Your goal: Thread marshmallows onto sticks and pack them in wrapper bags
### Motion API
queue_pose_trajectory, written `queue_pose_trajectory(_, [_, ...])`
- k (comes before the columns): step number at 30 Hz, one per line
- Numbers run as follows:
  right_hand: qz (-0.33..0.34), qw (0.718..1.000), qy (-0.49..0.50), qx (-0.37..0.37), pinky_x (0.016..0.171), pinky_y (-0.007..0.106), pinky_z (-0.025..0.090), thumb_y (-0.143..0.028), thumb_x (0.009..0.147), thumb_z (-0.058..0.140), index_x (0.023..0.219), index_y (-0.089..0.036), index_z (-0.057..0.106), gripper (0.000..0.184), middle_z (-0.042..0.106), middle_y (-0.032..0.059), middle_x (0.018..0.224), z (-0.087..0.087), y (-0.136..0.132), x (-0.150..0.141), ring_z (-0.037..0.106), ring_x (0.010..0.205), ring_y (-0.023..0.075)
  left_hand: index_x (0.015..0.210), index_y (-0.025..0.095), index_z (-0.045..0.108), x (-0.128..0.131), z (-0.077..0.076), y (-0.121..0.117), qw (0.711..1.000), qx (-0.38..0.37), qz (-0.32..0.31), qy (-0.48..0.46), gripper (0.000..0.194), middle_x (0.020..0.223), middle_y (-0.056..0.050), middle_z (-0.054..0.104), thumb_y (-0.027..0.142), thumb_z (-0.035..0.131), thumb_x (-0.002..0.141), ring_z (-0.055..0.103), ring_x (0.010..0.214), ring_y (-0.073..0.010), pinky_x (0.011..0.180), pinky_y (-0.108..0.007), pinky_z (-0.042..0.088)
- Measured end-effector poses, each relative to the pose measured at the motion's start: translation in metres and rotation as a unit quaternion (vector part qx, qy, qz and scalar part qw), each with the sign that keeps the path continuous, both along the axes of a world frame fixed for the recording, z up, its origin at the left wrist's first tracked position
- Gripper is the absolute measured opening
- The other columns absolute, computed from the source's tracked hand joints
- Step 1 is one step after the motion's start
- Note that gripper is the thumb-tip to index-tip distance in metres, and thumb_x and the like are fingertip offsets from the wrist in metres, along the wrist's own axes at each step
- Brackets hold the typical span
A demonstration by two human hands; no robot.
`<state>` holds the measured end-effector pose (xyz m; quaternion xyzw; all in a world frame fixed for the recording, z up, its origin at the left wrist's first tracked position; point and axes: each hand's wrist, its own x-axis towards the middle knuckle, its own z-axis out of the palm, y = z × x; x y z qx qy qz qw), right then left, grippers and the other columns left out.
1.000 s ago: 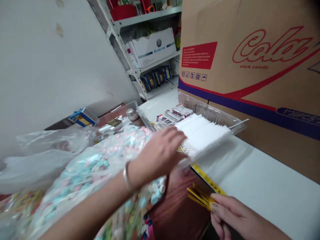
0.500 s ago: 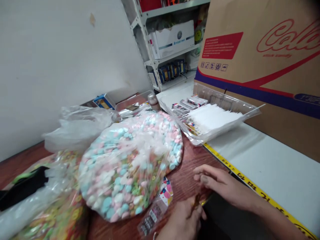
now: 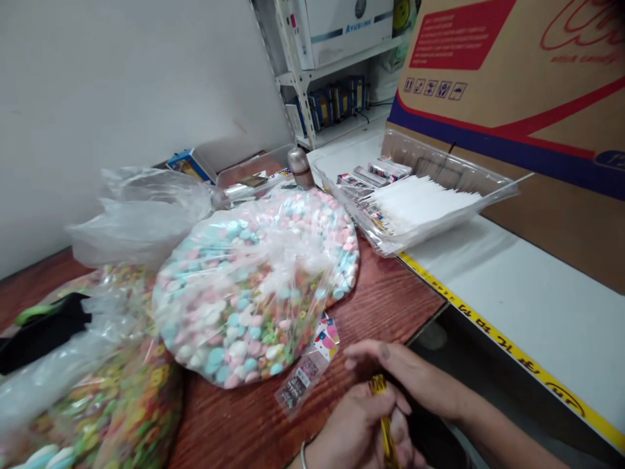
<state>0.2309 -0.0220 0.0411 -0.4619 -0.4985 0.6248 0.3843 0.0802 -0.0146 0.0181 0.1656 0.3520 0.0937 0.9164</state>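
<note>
Hands are close together at the bottom, and the left hand [image 3: 359,423] pinches some shiny gold strips [image 3: 377,385]. One second ago the right hand [image 3: 407,378] had gold strips and the left was up by the clear tray. Now the left has come down, and the right curls just over it with bent fingers. I can't tell if the right hand holds anything or touches the left.

The gold strips are thin and bright. Their top end pokes up past the left thumb, and more gold shows lower down, in the left hand's fingers. They are in front of the red-brown worktop [image 3: 385,299], near its edge.

Just past the left hand, a small clear packet [image 3: 305,378] with bright dots and dark print lies flat. Next is a big clear bag [image 3: 209,286] full of pink, blue and white sweets, with colored rings too. Another bag of rings [image 3: 127,404] sits to its left.

Farther back, on the white table [image 3: 547,293], the clear tray [image 3: 434,151] holds a pile of white things [image 3: 424,202]. Behind it stands a big brown box [image 3: 454,39]. Farthest off is a metal shelf [image 3: 342,60].
</note>
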Motion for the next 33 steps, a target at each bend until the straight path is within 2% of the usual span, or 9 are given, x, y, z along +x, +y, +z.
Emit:
queue_pose_trajectory(4, [-0.228,0.953,-0.195,0.049,0.09,0.037,0.047,-0.046,0.097,0.041,0.11,-0.021,0.062,0.036,0.067,0.0086,0.11,-0.004,-0.006,0.002,0.061,0.103,0.0232,0.079,0.013,0.067,0.0,0.017,0.015,0.975,0.025,0.219,-0.007,0.02,0.087,-0.01,0.071,0.029,0.057,0.087,0.068,0.082,-0.0188,0.085,-0.035,0.048])
queue_pose_trajectory(7, [-0.212,0.931,-0.276,0.107,0.088,0.037,0.048,-0.037,0.095,0.046,0.113,-0.022,0.058,0.026,0.064,0.0088,0.111,-0.008,-0.014,-0.01,0.059,0.104,0.0231,0.083,0.014,0.07,0.002,0.021,0.025,0.956,0.052,0.287,-0.011,0.02,0.118,-0.012,0.066,0.027,0.056,0.089,0.058,0.114,-0.0241,0.101,-0.039,0.041])
queue_pose_trajectory(16, [-0.101,0.974,-0.197,0.042,0.104,0.041,0.04,-0.028,0.091,0.045,0.133,-0.018,0.048,0.044,0.058,0.0144,0.126,-0.018,-0.008,-0.042,0.052,0.12,0.026,0.113,0.019,0.069,0.006,0.025,0.029,0.955,0.17,0.238,0.049,0.033,0.131,-0.007,0.06,0.034,0.059,0.085,0.046,0.128,-0.0232,0.111,-0.036,0.03])
queue_pose_trajectory(19, [-0.059,0.994,-0.07,-0.062,0.071,0.031,0.052,-0.039,0.092,0.047,0.134,-0.019,0.046,0.046,0.063,0.0042,0.085,-0.014,-0.006,-0.037,0.06,0.075,0.0185,0.114,0.019,0.068,0.005,0.026,0.028,0.961,0.168,0.211,0.056,0.035,0.133,-0.008,0.057,0.037,0.057,0.086,0.056,0.112,-0.0236,0.099,-0.036,0.044])
queue_pose_trajectory(21, [-0.032,0.989,0.043,-0.139,0.047,0.022,0.04,-0.045,0.094,0.044,0.136,-0.019,0.04,0.05,0.044,-0.0075,0.061,-0.013,-0.006,-0.035,0.041,0.047,0.0109,0.117,0.02,0.067,0.006,0.024,0.027,0.966,0.156,0.199,0.057,0.038,0.131,-0.008,0.057,0.04,0.055,0.087,0.061,0.098,-0.0211,0.087,-0.034,0.05])
queue_pose_trajectory(24, [-0.053,0.977,0.097,-0.182,0.04,0.018,0.027,-0.049,0.096,0.037,0.125,-0.019,0.045,0.043,0.028,-0.0112,0.058,-0.012,-0.007,-0.034,0.024,0.043,0.0079,0.131,0.021,0.056,0.005,0.018,0.028,0.97,0.153,0.179,0.057,0.049,0.118,-0.009,0.063,0.043,0.055,0.087,0.06,0.079,-0.0155,0.075,-0.03,0.05])
queue_pose_trajectory(27, [-0.063,0.992,-0.043,-0.104,0.05,0.021,0.035,-0.042,0.097,0.036,0.095,-0.019,0.055,0.03,0.042,-0.0057,0.065,-0.006,-0.005,-0.026,0.039,0.053,0.0099,0.14,0.019,0.045,-0.003,0.018,0.033,0.959,0.233,0.136,0.086,0.056,0.121,-0.013,0.062,0.045,0.047,0.091,0.061,0.086,-0.0177,0.079,-0.033,0.049])
queue_pose_trajectory(30, [-0.035,0.981,-0.189,0.003,0.067,0.026,0.041,-0.033,0.099,0.034,0.081,-0.021,0.052,0.029,0.058,0.001,0.079,0.004,-0.001,-0.011,0.053,0.072,0.0147,0.146,0.024,0.033,-0.017,0.029,0.044,0.855,0.486,0.039,0.176,0.056,0.144,-0.013,0.047,0.039,0.045,0.093,0.049,0.123,-0.0255,0.102,-0.043,0.039])
queue_pose_trajectory(33, [0.022,0.964,-0.255,0.068,0.07,0.028,0.041,-0.026,0.099,0.033,0.084,-0.021,0.054,0.026,0.064,0.0029,0.085,0.012,0.003,-0.001,0.058,0.076,0.0167,0.145,0.025,0.034,-0.025,0.044,0.053,0.601,0.747,-0.141,0.247,0.059,0.15,-0.01,0.041,0.027,0.052,0.089,0.03,0.139,-0.0288,0.114,-0.053,0.021])
